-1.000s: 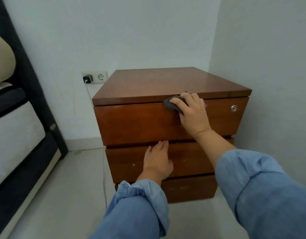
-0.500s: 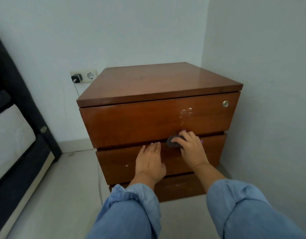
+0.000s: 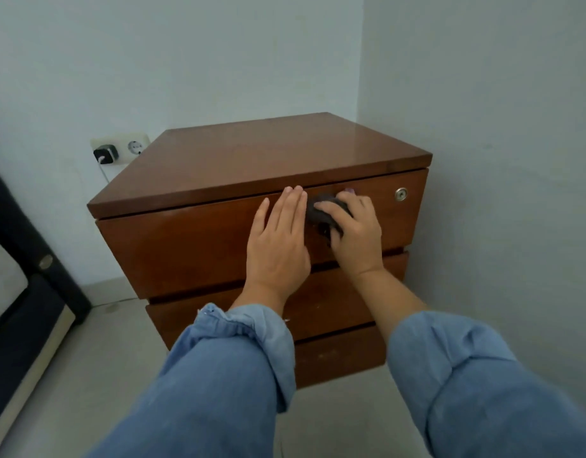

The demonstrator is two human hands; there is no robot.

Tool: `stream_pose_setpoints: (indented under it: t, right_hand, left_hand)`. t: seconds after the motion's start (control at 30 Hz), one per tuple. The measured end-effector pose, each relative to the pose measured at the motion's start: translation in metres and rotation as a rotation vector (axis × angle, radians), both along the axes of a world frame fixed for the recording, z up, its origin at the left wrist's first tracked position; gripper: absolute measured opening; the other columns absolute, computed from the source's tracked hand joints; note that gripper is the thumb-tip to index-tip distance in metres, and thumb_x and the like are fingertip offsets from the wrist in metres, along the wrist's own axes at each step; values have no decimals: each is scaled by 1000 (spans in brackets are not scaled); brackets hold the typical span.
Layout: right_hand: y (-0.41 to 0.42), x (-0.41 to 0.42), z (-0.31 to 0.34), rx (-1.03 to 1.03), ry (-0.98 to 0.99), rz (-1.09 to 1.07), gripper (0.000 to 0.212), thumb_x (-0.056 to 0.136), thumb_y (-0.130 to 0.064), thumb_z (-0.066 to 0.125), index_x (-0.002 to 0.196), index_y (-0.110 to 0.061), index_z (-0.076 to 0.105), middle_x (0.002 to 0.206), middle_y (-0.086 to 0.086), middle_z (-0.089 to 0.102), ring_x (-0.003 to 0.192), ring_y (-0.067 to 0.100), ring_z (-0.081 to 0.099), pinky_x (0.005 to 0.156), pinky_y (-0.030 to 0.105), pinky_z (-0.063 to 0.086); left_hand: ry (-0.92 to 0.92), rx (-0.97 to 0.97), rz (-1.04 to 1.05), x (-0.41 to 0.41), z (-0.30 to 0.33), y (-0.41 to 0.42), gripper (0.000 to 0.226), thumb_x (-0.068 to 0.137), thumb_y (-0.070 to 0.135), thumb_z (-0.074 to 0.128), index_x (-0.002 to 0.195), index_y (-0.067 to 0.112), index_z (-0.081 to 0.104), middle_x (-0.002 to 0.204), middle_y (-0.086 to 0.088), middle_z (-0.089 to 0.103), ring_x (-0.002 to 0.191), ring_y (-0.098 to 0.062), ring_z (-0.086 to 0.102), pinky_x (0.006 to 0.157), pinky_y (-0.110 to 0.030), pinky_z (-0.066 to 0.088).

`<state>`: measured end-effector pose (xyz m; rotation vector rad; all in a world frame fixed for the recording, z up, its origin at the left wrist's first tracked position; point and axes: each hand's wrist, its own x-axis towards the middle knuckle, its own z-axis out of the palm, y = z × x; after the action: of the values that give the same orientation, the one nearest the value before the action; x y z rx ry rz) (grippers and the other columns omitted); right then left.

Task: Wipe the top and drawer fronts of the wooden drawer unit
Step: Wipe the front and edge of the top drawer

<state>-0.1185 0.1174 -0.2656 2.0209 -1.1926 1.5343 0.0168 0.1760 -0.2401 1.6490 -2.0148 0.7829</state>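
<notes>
The wooden drawer unit [image 3: 192, 246] stands in the room's corner, with a glossy brown top and three drawer fronts. My right hand [image 3: 354, 233] grips a dark grey cloth [image 3: 321, 209] and presses it against the upper part of the top drawer front, just under the top's edge. My left hand [image 3: 278, 242] lies flat on the same drawer front right beside the cloth, fingers straight and pointing up. A round metal lock [image 3: 401, 194] sits at the drawer's right end.
A wall socket [image 3: 119, 147] with a black charger [image 3: 105, 153] plugged in is on the back wall, left of the unit. A dark bed frame [image 3: 37, 256] stands at the left. The right wall runs close beside the unit. Light floor lies in front.
My right hand has carried the cloth from the gap above the middle drawer up to the top of the top drawer. My left hand has moved up from the middle drawer onto the top one.
</notes>
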Motion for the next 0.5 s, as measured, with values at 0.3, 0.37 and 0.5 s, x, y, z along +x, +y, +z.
stream_pose_setpoints:
  t: [0.3, 0.37, 0.5]
  right_hand:
    - [18, -16, -68, 329, 171, 37, 41, 69, 11, 66, 99, -16, 70, 105, 10, 63, 91, 31, 58, 74, 42, 54]
    - [24, -25, -73, 472, 206, 27, 38, 76, 9, 60, 103, -16, 69, 108, 10, 60, 95, 31, 55, 77, 45, 51]
    - [26, -46, -39, 335, 83, -26, 40, 72, 14, 56, 101, -10, 68, 108, 16, 59, 94, 35, 53, 77, 44, 51]
  left_hand:
    - [-73, 69, 56, -2, 5, 4, 78, 78, 26, 46, 150, 7, 23, 156, -7, 26, 145, -19, 21, 119, -40, 15]
    - [-64, 78, 70, -6, 7, 8, 80, 77, 29, 47, 150, 7, 21, 157, -7, 25, 145, -19, 19, 119, -40, 13]
    - [-45, 54, 68, -19, 14, 7, 79, 77, 31, 49, 148, 7, 26, 153, -8, 32, 143, -20, 25, 118, -41, 14]
